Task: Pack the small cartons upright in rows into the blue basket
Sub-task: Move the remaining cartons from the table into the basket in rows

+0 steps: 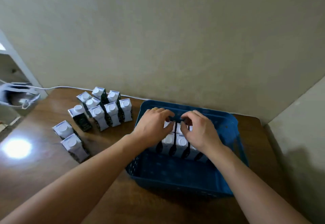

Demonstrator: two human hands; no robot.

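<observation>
Ten loose cartons (pixel 105 111) left of blue basket (pixel 233 135), white cable (pixel 70 87) behind

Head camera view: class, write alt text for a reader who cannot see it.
Both hands, left hand and right hand, reach into a blue basket and hold upright small cartons standing in rows. More cartons stand on the wooden table to its left.

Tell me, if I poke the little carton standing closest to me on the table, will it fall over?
Probably, if poked up high: that carton is taller than it is wide, so it looks tippy. Its flat base means it shouldn't roll. It would likely bump the carton right behind it.
</observation>
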